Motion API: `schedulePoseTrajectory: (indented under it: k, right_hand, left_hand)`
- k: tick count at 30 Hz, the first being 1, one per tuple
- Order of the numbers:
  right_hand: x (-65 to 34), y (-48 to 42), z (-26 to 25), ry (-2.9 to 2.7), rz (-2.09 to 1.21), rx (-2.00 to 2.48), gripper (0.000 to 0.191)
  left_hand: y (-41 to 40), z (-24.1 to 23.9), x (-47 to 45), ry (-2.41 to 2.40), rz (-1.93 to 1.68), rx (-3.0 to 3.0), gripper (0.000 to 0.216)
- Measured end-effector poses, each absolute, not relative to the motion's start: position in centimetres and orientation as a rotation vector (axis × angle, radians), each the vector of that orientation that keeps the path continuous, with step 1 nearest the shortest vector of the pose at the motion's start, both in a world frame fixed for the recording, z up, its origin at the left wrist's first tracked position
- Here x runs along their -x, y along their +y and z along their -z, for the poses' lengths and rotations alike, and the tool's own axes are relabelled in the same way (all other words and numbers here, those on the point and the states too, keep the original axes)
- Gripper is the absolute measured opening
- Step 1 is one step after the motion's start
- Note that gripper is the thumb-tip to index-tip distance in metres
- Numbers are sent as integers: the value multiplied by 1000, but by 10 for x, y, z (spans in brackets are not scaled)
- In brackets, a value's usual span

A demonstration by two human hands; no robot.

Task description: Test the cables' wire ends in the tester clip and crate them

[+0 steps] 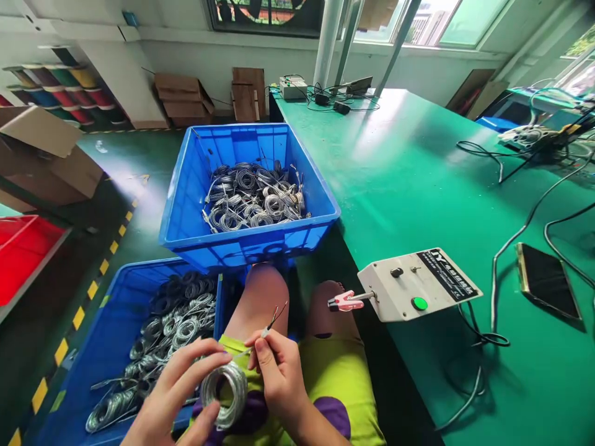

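My left hand is closed around a coil of clear-jacketed silvery cable, its thumb below and its fingers across the top. Between thumb and forefinger, my right hand pinches the free end of that same cable, whose thin stripped wires fan out past the fingertips. Both hands are above my lap. To the right, a white control box with a green button sits at the table edge; a pink-and-black clip is fixed on its shaft, apart from my hands.
A blue crate ahead holds many coiled cables. Another blue crate at lower left holds more coils. On the green table lie a phone and loose cables. Cardboard boxes and wire spools stand at left.
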State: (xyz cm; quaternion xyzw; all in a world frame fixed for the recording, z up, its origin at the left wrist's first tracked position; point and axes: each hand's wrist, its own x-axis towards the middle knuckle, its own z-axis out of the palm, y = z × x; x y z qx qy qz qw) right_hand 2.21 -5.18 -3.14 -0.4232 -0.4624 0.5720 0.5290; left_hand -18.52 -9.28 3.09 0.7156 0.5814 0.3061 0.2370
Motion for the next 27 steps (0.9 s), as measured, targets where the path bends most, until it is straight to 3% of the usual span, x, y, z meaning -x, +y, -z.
schedulePoseTrajectory:
  k: [2, 7, 13, 18, 22, 27]
  right_hand:
    - [-26, -51, 30, -1187, -1258, 1004, 43]
    - [-35, -49, 23, -1184, -1184, 936, 40]
    - [-55, -49, 16, -1095, -1281, 971, 43]
    - [-79, -50, 2, -1170, -1007, 1095, 52]
    - [-97, -50, -20, -946, -800, 1228, 29]
    - [-107, -47, -41, -908, -846, 1209, 13]
  left_hand:
    - [-71, -37, 147, 1546, -951, -1868, 39]
    - [-24, -47, 77, 1341, -1099, -1612, 20]
    - [-7, -37, 62, 1151, -1110, -1280, 15]
    - [-10, -39, 53, 1088, -1188, -1252, 16]
    - [-6, -43, 49, 944, -1214, -1255, 21]
    - [1, -44, 46, 807, -1163, -1359, 25]
